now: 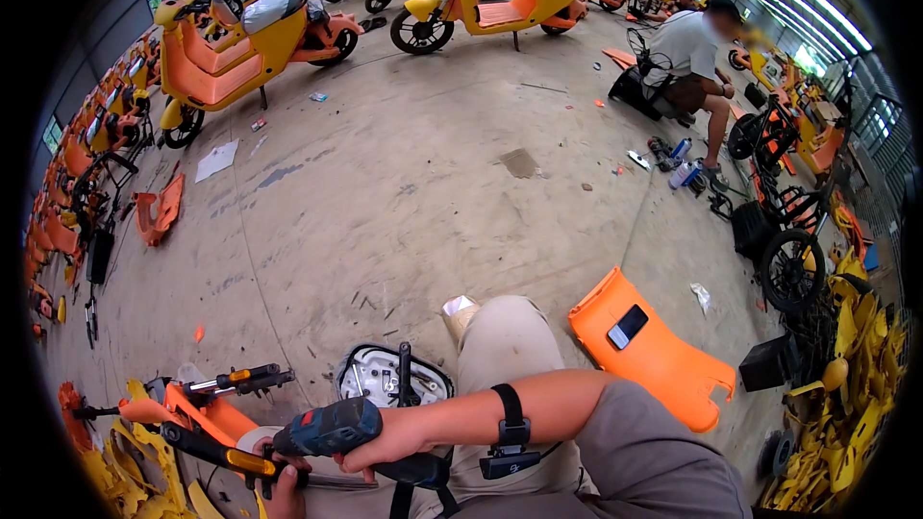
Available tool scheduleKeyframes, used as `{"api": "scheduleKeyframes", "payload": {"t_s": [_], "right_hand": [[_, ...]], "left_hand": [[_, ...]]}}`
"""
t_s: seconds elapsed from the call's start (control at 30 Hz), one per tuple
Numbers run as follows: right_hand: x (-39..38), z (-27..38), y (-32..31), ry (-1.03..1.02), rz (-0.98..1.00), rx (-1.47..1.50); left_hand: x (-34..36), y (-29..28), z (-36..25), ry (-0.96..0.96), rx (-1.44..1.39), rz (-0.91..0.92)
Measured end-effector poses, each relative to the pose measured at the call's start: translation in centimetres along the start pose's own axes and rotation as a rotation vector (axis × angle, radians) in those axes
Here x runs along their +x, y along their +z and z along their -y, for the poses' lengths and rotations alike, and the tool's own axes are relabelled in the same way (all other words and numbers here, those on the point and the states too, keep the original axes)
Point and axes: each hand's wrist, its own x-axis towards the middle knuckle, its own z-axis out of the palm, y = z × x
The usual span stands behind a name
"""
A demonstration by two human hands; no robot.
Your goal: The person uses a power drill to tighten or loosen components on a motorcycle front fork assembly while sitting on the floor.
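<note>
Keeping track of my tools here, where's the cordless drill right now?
In the head view, the cordless drill is at the lower left, gripped in your right hand, close to your left hand.

The camera sits on the person's head and looks down, close above the hands (386, 437), and across the floor (385, 183).

Nothing legible on view here! A pale squiggle (515, 468) marks the black strapped-on box (496, 467), perhaps a logo, too small to read.

Right hand (381, 440) clenched, forearm (562, 399) angled leftward; left hand (284, 497) perhaps curled.
</note>
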Motion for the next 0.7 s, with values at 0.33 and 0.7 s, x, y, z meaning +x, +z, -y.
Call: {"api": "scheduleKeyframes", "payload": {"t_s": [0.33, 0.7], "right_hand": [[-0.6, 0.5, 0.3, 0.006, -0.029, -0.012], [0.4, -0.5, -0.3, -0.022, -0.006, -0.134]], "left_hand": [[0.5, -1.2, 0.8, -0.003, -0.067, 0.036], [-0.4, -3.0, 3.2, -0.063, -0.193, -0.070]]}}
